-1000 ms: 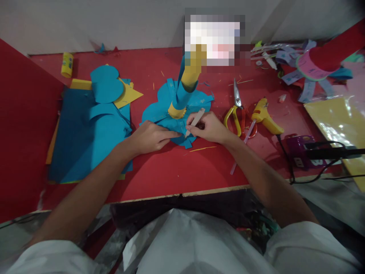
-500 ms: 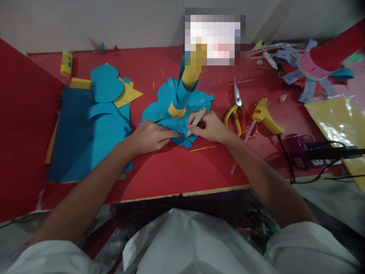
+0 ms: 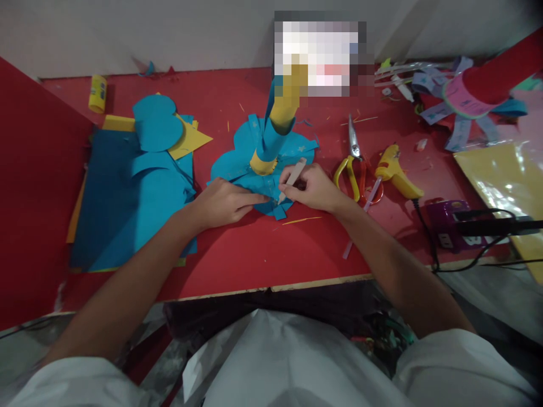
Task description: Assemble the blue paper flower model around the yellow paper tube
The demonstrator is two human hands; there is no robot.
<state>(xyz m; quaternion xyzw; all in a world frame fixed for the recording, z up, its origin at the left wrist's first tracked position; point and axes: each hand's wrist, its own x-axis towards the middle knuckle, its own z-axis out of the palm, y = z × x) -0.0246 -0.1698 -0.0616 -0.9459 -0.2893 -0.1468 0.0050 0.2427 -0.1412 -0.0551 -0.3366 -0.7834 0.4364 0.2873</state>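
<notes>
A blue paper flower shape [image 3: 224,168] lies flat on the red table, with a blue and yellow paper tube [image 3: 280,121] standing up from its middle. My right hand [image 3: 316,183] is closed around a thick pale marker [image 3: 296,171], its tip down at the flower's near petal. Faint star marks show on the petals. On the near left edge of the same petal rests my left hand [image 3: 224,202], index finger stretched out towards the marker tip and the other fingers partly bent. Nothing shows in that hand.
Blue and yellow paper sheets [image 3: 112,198] are stacked at left, near a yellow glue stick [image 3: 98,94]. Scissors [image 3: 354,152], a yellow glue gun [image 3: 394,169] and a purple power box [image 3: 449,226] with cables lie at right. A red tube with a pink collar [image 3: 469,93] stands beyond.
Almost nothing differs. Both hands keep their places on the flower, and the marker tip stays at the near petal.
</notes>
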